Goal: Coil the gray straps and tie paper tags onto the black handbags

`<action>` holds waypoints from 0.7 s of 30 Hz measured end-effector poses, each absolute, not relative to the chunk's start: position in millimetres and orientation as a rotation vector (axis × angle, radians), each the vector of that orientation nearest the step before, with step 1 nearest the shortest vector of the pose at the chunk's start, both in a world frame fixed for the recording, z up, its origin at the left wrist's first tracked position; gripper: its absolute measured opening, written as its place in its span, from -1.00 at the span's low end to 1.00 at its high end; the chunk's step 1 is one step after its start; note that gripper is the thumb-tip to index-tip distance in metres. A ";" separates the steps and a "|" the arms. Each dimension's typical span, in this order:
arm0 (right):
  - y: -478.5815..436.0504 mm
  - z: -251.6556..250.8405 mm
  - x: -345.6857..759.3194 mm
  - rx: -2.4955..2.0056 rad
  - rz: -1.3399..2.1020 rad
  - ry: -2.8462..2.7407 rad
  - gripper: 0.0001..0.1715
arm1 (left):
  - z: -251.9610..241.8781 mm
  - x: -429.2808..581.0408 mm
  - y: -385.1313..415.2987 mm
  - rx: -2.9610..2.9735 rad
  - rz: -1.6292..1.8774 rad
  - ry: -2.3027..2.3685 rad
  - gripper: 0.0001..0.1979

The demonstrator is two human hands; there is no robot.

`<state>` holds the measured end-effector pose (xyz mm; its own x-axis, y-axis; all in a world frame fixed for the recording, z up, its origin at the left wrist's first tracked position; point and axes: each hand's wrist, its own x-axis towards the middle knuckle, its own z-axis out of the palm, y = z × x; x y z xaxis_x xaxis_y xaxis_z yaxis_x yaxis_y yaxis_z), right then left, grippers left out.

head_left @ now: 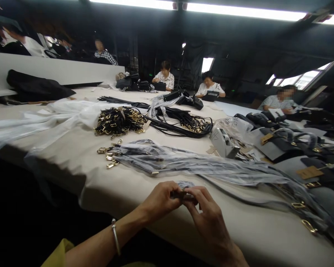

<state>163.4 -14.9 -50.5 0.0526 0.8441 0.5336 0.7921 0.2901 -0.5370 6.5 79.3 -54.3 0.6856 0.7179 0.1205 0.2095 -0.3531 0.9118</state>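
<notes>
My left hand [163, 200], below a silver bangle on the wrist, pinches one end of a small dark strap piece [180, 194]. My right hand [208, 213] grips its other end with thumb and fingertips. Fingers cover much of the piece, so its exact kind is unclear. Just behind my fingertips a bit of clear plastic wrap [186, 184] shows. Beyond it lies a bundle of dark straps in clear plastic [167, 159], with gold clasps [111, 155] at its left end.
Bundled black straps with gold hardware [119, 120] and more long straps [180, 124] lie across the cloth-covered table [105, 193]. A tape dispenser [224, 142] stands right of them. Dark handbags [281, 144] with tags fill the right side. Several people sit beyond.
</notes>
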 end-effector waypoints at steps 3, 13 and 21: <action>-11.7 -53.1 171.8 -1.494 0.196 -1.759 -0.90 | -58.0 8.3 79.5 2.110 0.685 0.683 -0.87; -1.5 -56.4 184.8 -1.722 0.478 -1.686 -0.89 | -83.5 7.4 71.7 2.302 0.628 0.637 -0.72; -2.8 -44.9 193.2 -1.514 0.538 -1.934 -0.73 | -81.5 15.3 75.3 2.138 0.689 0.770 -0.81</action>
